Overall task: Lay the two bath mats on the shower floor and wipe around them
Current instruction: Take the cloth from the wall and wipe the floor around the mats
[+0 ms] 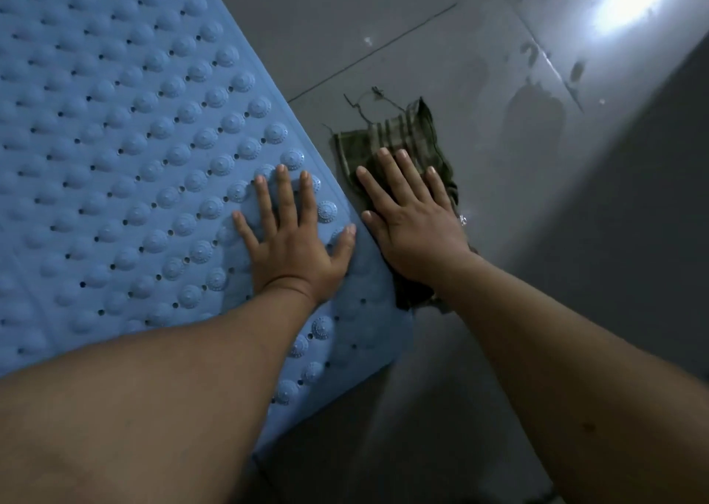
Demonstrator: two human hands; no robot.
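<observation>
Dim and bluish overall; harsh white glare at upper right on the wet grey tiled floor [498, 62]; soft shadows lower right; slightly blurred, edges bent by wide-angle distortion.

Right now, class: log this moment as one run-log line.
left hand: flat on blue mat | right hand: pressing rag | floor: wet

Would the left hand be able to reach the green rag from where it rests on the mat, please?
Probably yes: the left hand lies flat near the blue mat's edge, the rag just beside it on the floor, though the right hand covers part of it.
</observation>
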